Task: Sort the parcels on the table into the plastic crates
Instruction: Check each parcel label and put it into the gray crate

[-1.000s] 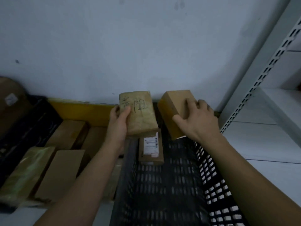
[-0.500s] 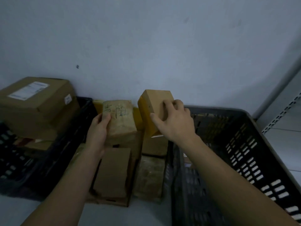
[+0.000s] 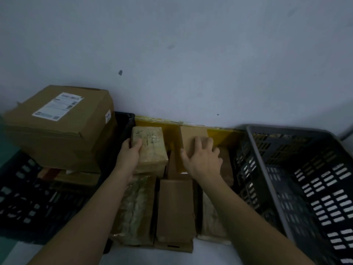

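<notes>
My left hand (image 3: 129, 157) grips a tape-wrapped parcel with handwriting (image 3: 150, 146), held over the pile of parcels on the table. My right hand (image 3: 203, 158) lies on top of a plain brown box (image 3: 192, 136), fingers spread over it and thumb at its left side. Both parcels sit between two crates. A dark slotted crate (image 3: 298, 180) stands at the right. Another dark crate (image 3: 23, 203) stands at the left and holds a large cardboard box with a label (image 3: 63, 127).
Several more parcels lie below my hands: a taped one (image 3: 137, 211), a brown box (image 3: 175, 209) and a pale wrapped one (image 3: 212, 220). A yellow box edge (image 3: 219, 133) runs along the grey wall behind. The white table edge shows at the bottom.
The view swung left from the right crate to the parcel pile. Both hands carried their parcels left and down; the brown box now rests lower among the pile.
</notes>
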The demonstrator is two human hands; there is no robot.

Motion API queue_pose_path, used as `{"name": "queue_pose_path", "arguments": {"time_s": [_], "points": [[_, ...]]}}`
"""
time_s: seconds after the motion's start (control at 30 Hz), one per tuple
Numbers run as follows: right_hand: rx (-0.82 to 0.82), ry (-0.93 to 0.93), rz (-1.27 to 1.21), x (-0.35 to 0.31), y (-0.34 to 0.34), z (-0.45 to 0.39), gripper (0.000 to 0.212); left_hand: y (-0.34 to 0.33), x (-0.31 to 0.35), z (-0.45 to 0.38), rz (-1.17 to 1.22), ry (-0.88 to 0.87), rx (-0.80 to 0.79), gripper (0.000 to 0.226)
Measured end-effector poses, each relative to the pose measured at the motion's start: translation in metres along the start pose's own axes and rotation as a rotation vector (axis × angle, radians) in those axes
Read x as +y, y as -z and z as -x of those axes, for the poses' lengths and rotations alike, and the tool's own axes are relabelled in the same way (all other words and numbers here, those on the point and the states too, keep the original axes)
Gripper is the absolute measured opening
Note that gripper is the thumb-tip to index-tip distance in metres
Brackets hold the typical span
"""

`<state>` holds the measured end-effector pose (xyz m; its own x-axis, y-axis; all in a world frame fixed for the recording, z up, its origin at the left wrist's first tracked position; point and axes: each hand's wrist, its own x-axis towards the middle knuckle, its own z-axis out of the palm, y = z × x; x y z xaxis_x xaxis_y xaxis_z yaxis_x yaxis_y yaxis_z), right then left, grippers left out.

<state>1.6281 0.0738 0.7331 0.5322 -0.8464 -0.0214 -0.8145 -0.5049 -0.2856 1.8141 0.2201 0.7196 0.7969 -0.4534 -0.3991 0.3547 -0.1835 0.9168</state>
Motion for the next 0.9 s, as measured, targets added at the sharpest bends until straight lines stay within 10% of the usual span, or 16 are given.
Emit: {"name": "queue_pose_path", "arguments": {"time_s": [0.57, 0.73, 0.9], "points": [[-0.218, -0.129, 0.170, -0.022, -0.133, -0.076, 0.084, -0.019, -0.070, -0.131, -0.440, -0.008, -0.049, 0.065], [-0.297, -0.157, 0.151, -0.030, -0.156, -0.083, 0.080, -0.028, -0.075, -0.142, -0.732, -0.264, 0.032, 0.057], [-0.340, -0.066, 0.206, -0.024, -0.159, -0.084, 0.079, -0.036, -0.078, -0.138, -1.241, -0.231, -0.095, 0.110]]}}
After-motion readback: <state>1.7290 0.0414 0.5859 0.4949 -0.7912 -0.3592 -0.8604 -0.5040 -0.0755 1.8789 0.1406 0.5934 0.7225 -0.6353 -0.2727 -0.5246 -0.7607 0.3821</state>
